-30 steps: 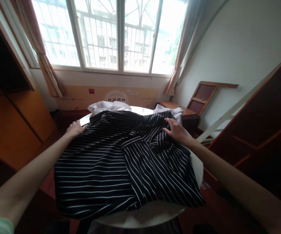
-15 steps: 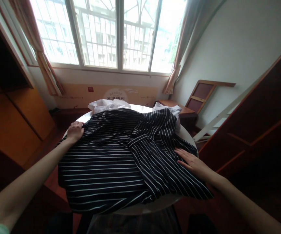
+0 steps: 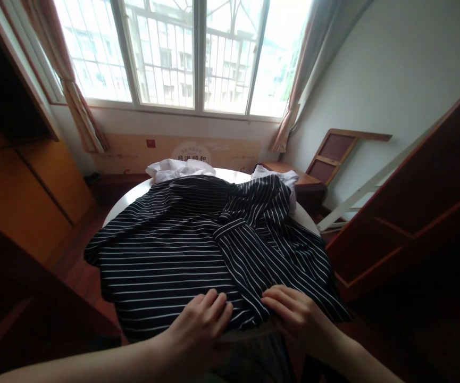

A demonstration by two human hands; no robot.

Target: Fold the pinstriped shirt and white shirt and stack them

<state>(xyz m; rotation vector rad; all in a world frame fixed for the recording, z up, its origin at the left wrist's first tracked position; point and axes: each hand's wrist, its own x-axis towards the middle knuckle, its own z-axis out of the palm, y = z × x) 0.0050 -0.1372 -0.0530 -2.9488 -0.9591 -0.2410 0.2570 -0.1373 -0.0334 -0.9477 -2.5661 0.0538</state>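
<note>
A black shirt (image 3: pixel 169 252) with thin white stripes lies spread over a round white table (image 3: pixel 128 199). One sleeve (image 3: pixel 245 250) is folded diagonally across its front, with the cuff near the middle. At the shirt's near edge, my left hand (image 3: pixel 206 322) curls its fingers over the cloth; its thumb is hidden below. A short way to the right, my right hand (image 3: pixel 295 314) is closed on the same edge, beside the lower end of the sleeve. The shirt's left side hangs past the table rim.
White cloth (image 3: pixel 180 169) lies at the table's back left, and another white cloth (image 3: pixel 291 178) at the back right. A wooden chair (image 3: pixel 331 154) stands by the wall. On the right is a dark red wooden panel (image 3: pixel 405 229); orange cabinets (image 3: pixel 26 197) stand left.
Both hands have come to the near edge: my left from the shirt's far left side, my right from its right side. The shirt's left edge has spread outward a little.
</note>
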